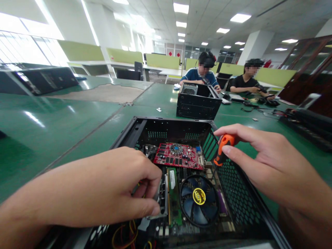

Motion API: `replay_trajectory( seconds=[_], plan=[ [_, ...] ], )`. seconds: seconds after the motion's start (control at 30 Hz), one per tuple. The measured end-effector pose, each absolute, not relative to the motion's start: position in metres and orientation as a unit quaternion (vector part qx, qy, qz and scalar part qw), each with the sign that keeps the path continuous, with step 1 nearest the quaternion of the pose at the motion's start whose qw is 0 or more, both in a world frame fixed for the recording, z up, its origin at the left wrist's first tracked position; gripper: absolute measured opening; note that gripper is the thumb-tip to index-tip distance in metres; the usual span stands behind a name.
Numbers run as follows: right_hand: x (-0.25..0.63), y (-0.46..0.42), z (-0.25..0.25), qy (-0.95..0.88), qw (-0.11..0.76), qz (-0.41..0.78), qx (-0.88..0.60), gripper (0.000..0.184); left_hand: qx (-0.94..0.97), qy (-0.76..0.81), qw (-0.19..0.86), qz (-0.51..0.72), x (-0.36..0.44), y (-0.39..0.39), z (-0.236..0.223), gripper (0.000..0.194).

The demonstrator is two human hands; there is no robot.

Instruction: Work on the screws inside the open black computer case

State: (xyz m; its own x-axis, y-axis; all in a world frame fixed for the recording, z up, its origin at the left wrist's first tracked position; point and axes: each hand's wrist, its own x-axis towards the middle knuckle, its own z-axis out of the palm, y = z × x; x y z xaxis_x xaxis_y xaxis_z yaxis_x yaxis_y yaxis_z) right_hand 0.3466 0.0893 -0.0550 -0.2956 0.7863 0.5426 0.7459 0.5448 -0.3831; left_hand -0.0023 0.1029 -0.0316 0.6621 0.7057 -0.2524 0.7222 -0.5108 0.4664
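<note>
An open black computer case lies on the green table in front of me. Inside it stand a red graphics card, a green memory stick and a blue cooling fan. My left hand reaches into the case, its fingers curled around a grey metal part beside the memory stick. My right hand pinches an orange-handled screwdriver, held upright near the graphics card's bracket at the case's right wall.
A second open black case stands farther back on the green table. Two people sit behind it at the far side, with cables and tools near them. A dark case lies flat at far left. Black parts line the right edge.
</note>
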Motion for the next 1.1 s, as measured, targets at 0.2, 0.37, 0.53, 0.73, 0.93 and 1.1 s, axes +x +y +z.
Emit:
replay_trajectory(
  seconds=[0.2, 0.37, 0.53, 0.73, 0.93, 1.1],
  plan=[
    [0.347, 0.088, -0.055, -0.805, 0.358, 0.033, -0.473, 0.029, 0.868, 0.412, 0.277, -0.019, -0.003, 0.103, -0.033, 0.021],
    [0.343, 0.089, -0.054, -0.807, 0.352, 0.031, -0.472, 0.031, 0.867, 0.412, 0.280, -0.015, 0.000, 0.103, -0.032, 0.022],
    [0.340, 0.088, -0.052, -0.806, 0.355, 0.013, -0.473, 0.030, 0.870, 0.408, 0.277, -0.010, -0.001, 0.104, -0.033, 0.021],
    [0.339, 0.088, -0.046, -0.808, 0.337, 0.001, -0.484, 0.017, 0.873, 0.406, 0.269, -0.006, -0.001, 0.105, -0.034, 0.022],
    [0.351, 0.086, -0.051, -0.812, 0.319, 0.022, -0.489, 0.023, 0.873, 0.405, 0.273, -0.008, -0.001, 0.104, -0.035, 0.022],
    [0.370, 0.081, -0.057, -0.819, 0.307, 0.052, -0.482, 0.038, 0.874, 0.405, 0.269, -0.008, -0.002, 0.105, -0.037, 0.023]
  ],
)
